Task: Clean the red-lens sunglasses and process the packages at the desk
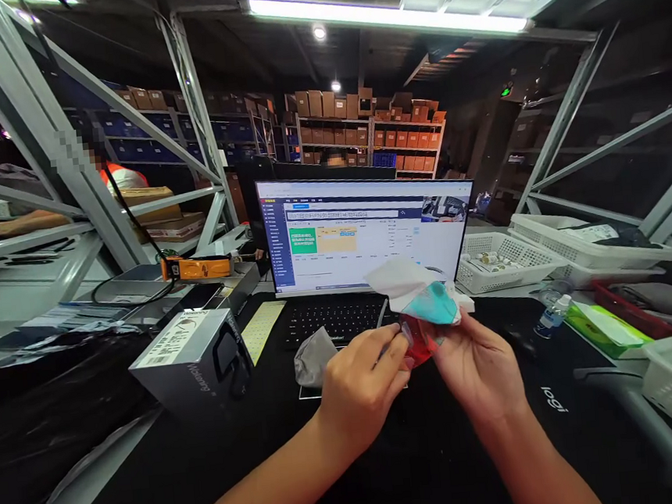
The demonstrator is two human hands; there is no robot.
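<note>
In front of the monitor, my left hand point(370, 370) pinches a shiny red, see-through item point(419, 343) whose kind I cannot make out. From the other side my right hand point(480, 361) grips the same item together with a crumpled white and teal sheet point(431, 302), which looks like thin cloth or paper and sticks up above the fingers. Part of the red item is hidden by the fingers and the sheet. Just left of my left hand lies a grey soft pouch point(315, 357). Further left stands a grey and black product box point(196, 362) with a printed label on top.
Behind my hands are a black keyboard point(336, 320) and a lit monitor point(364, 238). White baskets point(505, 265), a small spray bottle point(553, 317) and a green packet point(605, 330) stand right. An orange tool point(196, 267) lies left, near a black plastic bag point(51, 426). Another person is far left.
</note>
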